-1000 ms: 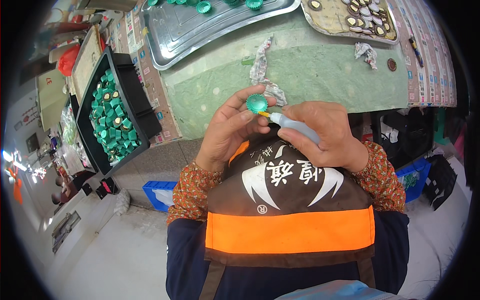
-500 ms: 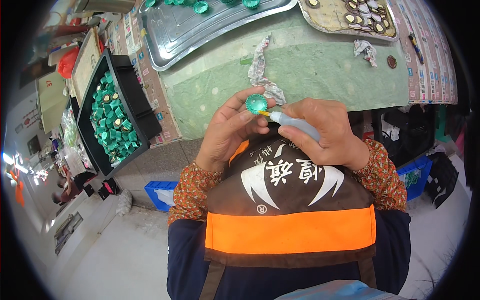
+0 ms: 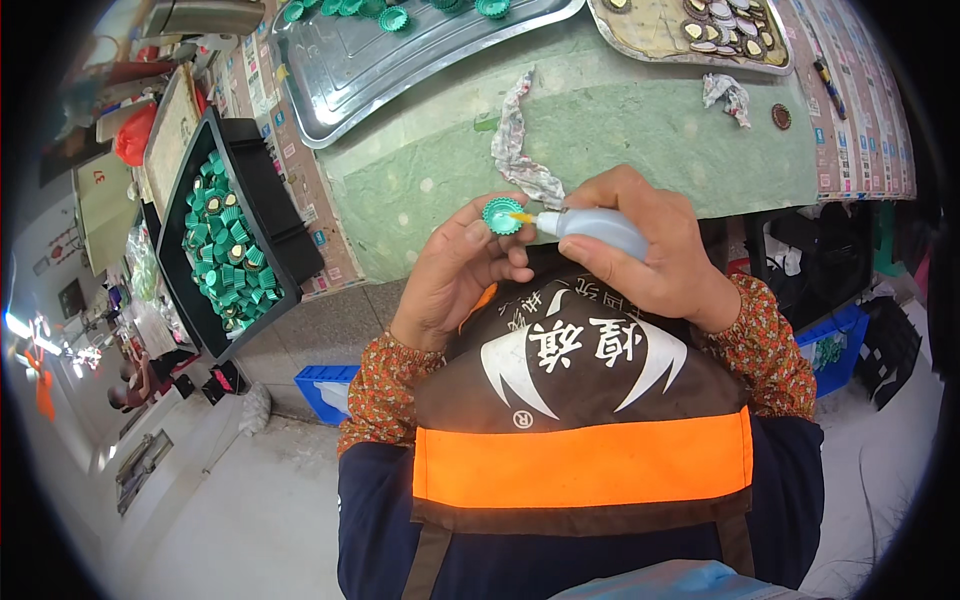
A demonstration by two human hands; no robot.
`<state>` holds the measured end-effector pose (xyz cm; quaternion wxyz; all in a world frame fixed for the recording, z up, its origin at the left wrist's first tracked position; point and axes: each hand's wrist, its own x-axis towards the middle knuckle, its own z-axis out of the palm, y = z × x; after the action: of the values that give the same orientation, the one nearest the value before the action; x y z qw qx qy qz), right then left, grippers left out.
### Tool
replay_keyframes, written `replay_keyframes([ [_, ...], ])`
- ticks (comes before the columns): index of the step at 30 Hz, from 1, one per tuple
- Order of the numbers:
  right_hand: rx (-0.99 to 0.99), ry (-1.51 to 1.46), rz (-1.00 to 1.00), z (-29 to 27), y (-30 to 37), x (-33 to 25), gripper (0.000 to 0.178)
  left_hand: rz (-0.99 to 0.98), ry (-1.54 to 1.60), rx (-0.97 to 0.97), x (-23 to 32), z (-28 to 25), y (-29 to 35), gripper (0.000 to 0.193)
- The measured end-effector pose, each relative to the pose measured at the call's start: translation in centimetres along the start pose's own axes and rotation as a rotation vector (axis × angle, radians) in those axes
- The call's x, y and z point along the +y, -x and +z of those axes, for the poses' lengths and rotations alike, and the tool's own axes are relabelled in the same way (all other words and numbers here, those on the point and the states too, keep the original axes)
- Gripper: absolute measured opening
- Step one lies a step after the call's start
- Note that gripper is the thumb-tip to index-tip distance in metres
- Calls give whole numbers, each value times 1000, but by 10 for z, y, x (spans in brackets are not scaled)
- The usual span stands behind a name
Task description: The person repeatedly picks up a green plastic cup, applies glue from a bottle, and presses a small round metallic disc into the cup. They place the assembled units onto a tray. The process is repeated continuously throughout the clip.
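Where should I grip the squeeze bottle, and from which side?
Probably take the squeeze bottle by its wide rounded body, from the right, as the right hand does: the narrow yellow-tipped nozzle points left toward the green fluted cap, so that end should stay clear.

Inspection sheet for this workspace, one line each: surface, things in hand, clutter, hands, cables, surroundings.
Surface: green covering with pale spots.
Things in hand: green fluted cup; squeeze bottle, its yellow tip at the cup's opening, contact unclear.
Clutter: crumpled strip, crumpled scrap, round brown piece, pen.
Hands: left hand grips the cup; right hand grips the bottle.
Cables: none identifiable; thin dark lines at lower right are too faint to name.
Surroundings: metal tray and smaller tray beyond the hands; black bin of green pieces at left.
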<state>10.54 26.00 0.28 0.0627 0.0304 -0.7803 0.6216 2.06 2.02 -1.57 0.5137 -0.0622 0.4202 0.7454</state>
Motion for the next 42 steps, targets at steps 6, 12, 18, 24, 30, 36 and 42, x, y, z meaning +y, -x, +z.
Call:
replay_keyframes([
  [6, 68, -108, 148, -3, 1, 6, 23, 19, -251, 144, 14, 4, 7, 46],
  [12, 62, -130, 192, -4, 1, 7, 24, 197, -703, 253, 25, 16, 12, 36],
  [18, 67, -105, 192, -5, -1, 12, 24, 274, -778, 291, 28, 20, 14, 39],
  [24, 57, -98, 127, -6, -4, 17, 26, 165, -588, 246, 31, 15, 14, 41],
  [30, 28, -10, -25, 2, -2, 14, 28, 165, -576, 236, 27, 15, 13, 43],
  [36, 23, 76, -93, 8, -2, 14, 30, 236, -689, 222, 24, 16, 13, 41],
  [42, -17, 29, -35, 6, -1, 13, 30, 342, -801, 221, 17, 12, 13, 39],
])
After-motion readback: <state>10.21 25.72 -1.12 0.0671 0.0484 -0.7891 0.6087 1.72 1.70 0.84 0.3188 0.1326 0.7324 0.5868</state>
